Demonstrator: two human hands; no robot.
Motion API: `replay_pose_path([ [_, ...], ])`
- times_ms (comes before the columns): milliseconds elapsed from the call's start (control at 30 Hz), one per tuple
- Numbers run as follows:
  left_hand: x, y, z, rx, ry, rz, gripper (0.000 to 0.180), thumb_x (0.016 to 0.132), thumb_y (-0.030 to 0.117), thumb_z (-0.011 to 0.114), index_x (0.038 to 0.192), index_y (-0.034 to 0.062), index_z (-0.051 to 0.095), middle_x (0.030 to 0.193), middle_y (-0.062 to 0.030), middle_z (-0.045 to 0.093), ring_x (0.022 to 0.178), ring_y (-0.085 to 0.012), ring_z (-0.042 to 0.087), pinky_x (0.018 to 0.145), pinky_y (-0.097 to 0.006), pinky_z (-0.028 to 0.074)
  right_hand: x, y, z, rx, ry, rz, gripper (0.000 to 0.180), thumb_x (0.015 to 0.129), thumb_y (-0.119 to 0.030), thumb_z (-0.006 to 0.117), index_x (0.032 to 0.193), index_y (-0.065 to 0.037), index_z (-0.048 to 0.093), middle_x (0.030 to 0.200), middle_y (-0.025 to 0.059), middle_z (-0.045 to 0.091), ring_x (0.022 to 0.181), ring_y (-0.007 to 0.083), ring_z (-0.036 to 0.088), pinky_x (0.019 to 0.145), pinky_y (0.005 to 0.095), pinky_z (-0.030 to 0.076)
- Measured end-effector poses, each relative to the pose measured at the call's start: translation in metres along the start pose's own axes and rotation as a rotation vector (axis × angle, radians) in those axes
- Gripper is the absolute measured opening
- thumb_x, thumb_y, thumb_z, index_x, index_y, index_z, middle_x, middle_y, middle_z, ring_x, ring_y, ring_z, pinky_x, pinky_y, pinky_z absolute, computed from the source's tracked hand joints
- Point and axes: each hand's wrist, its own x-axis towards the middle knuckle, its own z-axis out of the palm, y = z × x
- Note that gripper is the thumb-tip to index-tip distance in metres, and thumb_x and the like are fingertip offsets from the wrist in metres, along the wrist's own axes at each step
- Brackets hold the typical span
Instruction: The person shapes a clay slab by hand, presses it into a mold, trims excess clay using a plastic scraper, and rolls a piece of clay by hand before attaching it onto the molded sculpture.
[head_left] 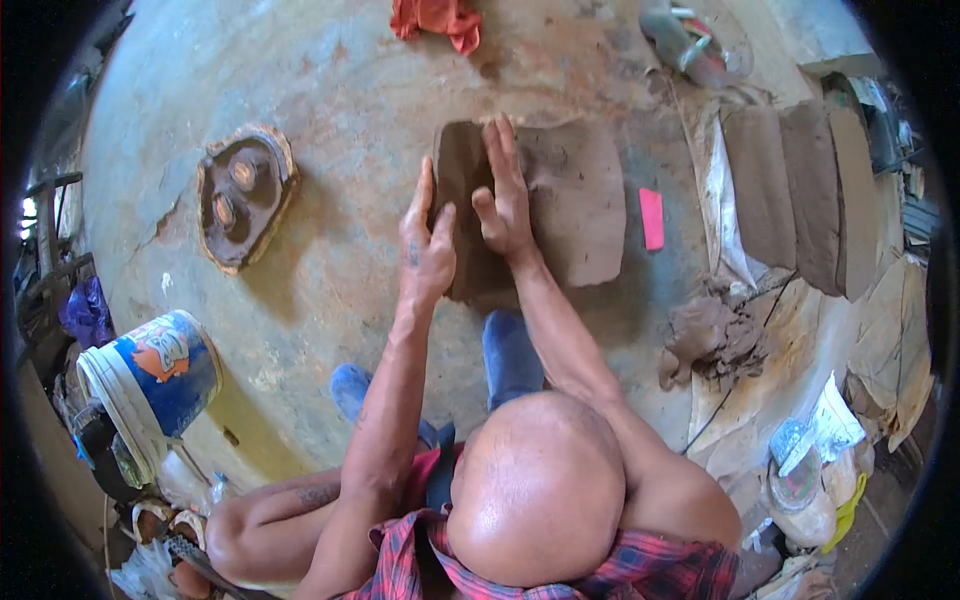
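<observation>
A flat, roughly rectangular slab of brown clay point(580, 205) lies on the floor in front of me. My left hand point(428, 250) stands on edge along the slab's left side, its fingers stretched out and its thumb apart. Over the left part of the slab, my right hand point(507, 205) points away from me with fingers straight and thumb spread, touching the clay. Neither hand holds anything. A small pink rectangular piece point(651, 219) rests just right of the slab.
Left is a rough-rimmed mould point(248, 198) with clay and two round lumps inside. A blue-and-white bucket point(165, 375) lies tilted nearer me. On the right are clay slabs point(765, 185) and crumpled clay scraps point(712, 340). A red cloth point(437, 22) lies at the far side.
</observation>
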Motion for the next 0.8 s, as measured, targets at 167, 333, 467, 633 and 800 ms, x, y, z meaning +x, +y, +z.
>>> replay_pose_path([
  [167, -0.008, -0.002, -0.018, -0.009, -0.007, -0.008, 0.068, 0.1, -0.006, 0.05, 0.165, -0.0027, 0.028, 0.169, -0.0231, 0.034, 0.157, -0.0293, 0.032, 0.126, -0.037, 0.029, -0.01, -0.053, 0.0, 0.076, 0.098, -0.06, 0.101, 0.097, -0.082, 0.041, 0.167, -0.01, 0.03, 0.171, 0.0313, 0.019, 0.159, 0.0494, 0.019, 0.128, 0.0553, 0.019],
  [333, -0.006, -0.011, -0.01, -0.022, -0.021, -0.006, 0.067, 0.101, -0.007, 0.047, 0.164, -0.0056, 0.026, 0.169, -0.0239, 0.034, 0.156, -0.0284, 0.034, 0.125, -0.035, 0.03, -0.023, -0.015, 0.011, -0.173, 0.084, -0.147, 0.092, 0.102, -0.076, 0.036, 0.166, -0.01, 0.032, 0.171, 0.0301, 0.021, 0.158, 0.0507, 0.02, 0.127, 0.058, 0.022],
  [467, 0.0, 0.006, -0.008, -0.106, -0.037, -0.022, 0.067, 0.101, -0.008, 0.046, 0.165, -0.0052, 0.026, 0.168, -0.023, 0.036, 0.153, -0.0264, 0.038, 0.124, -0.035, 0.032, -0.036, -0.033, 0.014, -0.323, 0.134, -0.071, 0.076, 0.109, -0.062, 0.036, 0.162, -0.008, 0.039, 0.167, 0.0269, 0.033, 0.155, 0.0507, 0.028, 0.125, 0.0604, 0.028],
  [633, 0.0, -0.023, -0.028, -0.151, -0.032, -0.048, 0.066, 0.102, -0.005, 0.048, 0.164, -0.0056, 0.027, 0.167, -0.0215, 0.038, 0.152, -0.0253, 0.039, 0.124, -0.035, 0.032, -0.029, -0.028, 0.035, -0.581, 0.196, -0.147, 0.052, 0.108, -0.038, 0.052, 0.152, -0.009, 0.051, 0.155, 0.0218, 0.05, 0.147, 0.0466, 0.044, 0.118, 0.0615, 0.038],
  [800, -0.016, -0.032, -0.026, -0.209, -0.024, -0.049, 0.067, 0.101, -0.006, 0.048, 0.164, -0.0062, 0.026, 0.168, -0.0206, 0.037, 0.153, -0.0248, 0.039, 0.124, -0.034, 0.032, -0.053, -0.036, 0.032, -0.712, 0.165, -0.262, 0.043, 0.101, -0.022, 0.057, 0.142, -0.011, 0.061, 0.146, 0.0157, 0.056, 0.136, 0.041, 0.052, 0.113, 0.0558, 0.042],
])
